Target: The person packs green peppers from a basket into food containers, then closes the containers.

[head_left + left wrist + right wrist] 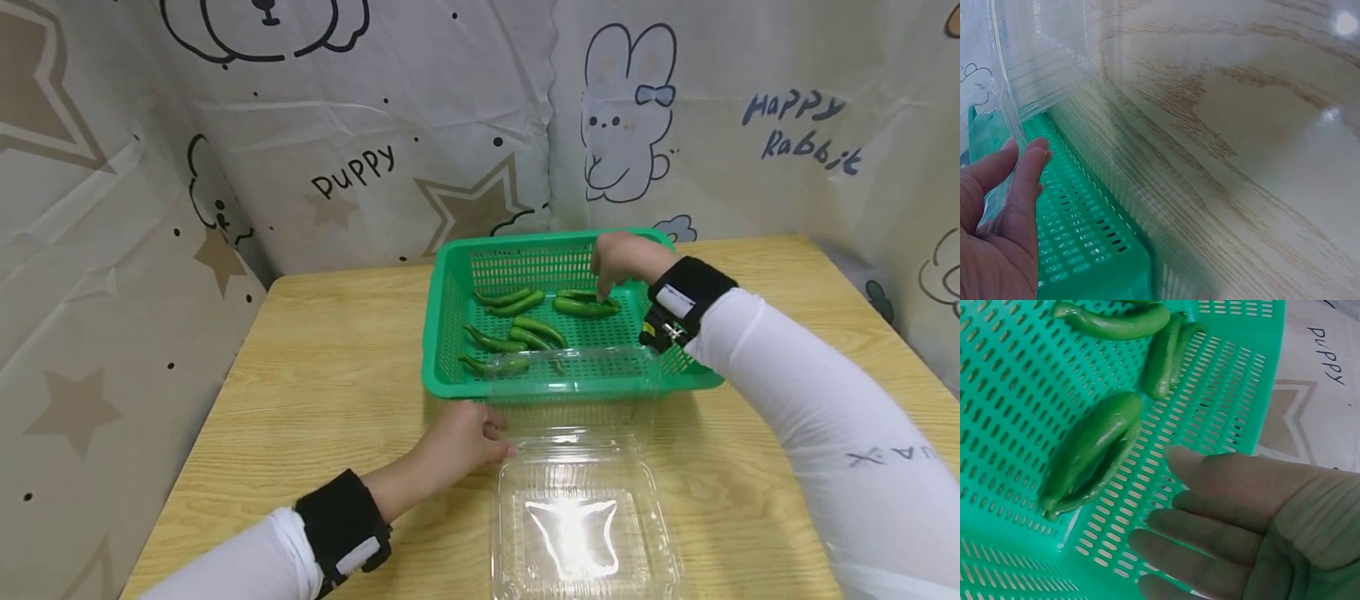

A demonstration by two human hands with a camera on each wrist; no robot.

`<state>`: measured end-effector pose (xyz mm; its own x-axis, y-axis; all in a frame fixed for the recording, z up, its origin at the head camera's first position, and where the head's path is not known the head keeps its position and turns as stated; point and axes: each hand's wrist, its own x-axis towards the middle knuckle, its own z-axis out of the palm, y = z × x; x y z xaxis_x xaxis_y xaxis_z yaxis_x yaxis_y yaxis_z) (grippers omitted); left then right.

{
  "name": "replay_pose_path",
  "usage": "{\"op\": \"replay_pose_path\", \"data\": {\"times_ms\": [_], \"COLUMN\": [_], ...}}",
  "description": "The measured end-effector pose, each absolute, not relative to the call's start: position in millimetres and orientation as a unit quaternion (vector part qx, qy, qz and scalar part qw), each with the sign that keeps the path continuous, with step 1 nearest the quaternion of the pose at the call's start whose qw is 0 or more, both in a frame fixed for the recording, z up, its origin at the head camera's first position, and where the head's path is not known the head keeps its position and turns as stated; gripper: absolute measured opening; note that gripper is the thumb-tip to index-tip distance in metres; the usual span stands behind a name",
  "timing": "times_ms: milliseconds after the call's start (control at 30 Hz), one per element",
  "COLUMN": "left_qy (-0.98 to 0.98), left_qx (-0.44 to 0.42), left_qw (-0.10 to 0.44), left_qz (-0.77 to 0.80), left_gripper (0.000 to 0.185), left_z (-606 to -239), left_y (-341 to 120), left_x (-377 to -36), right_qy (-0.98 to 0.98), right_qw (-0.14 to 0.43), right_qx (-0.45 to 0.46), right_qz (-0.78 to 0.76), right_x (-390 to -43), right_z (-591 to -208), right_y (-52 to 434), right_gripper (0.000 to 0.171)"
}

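My left hand (459,443) pinches the edge of a clear plastic clamshell box (517,512) between thumb and fingertips; the left wrist view shows the thin clear wall (1047,53) at the fingertips. The box stands open, its far half raised against the near side of a green plastic basket (433,333). Inside the basket lie several green peppers (491,342). My right hand (632,258) reaches in over the back right part, fingers extended. Close to its fingertips, two green peppers (1092,450) lie side by side, and nothing is between the fingers.
Basket and box are on a light wood-grain table (330,350). Behind it hangs a pale cloth (480,100) printed with cartoon animals and stars, right at the basket's back rim (551,236). Light glares on the near half of the box.
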<state>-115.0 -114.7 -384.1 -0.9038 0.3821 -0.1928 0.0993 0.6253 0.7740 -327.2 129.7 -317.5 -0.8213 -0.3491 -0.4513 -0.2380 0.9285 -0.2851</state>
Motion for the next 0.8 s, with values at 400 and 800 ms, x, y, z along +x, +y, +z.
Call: {"op": "replay_pose_path", "data": {"times_ms": [400,800], "left_qy": [0.88,0.884], "left_qx": [0.144,0.142], "left_qw": [0.171,0.173], "left_qz": [0.418,0.41], "left_gripper": [0.03,0.029], "left_z": [-384.5,-383.3], "left_y": [-114.4,-116.0], "left_x": [-114.4,-115.6], "right_qy": [0.948,0.952], "right_qw": [0.256,0.231], "right_qx": [-0.177,-0.194], "right_qz": [-0.066,-0.058], "right_x": [-339.4,-344.4], "right_z": [-347.8,-366.5], "right_y": [120.2,110.7], "right_gripper": [0.054,0.051]}}
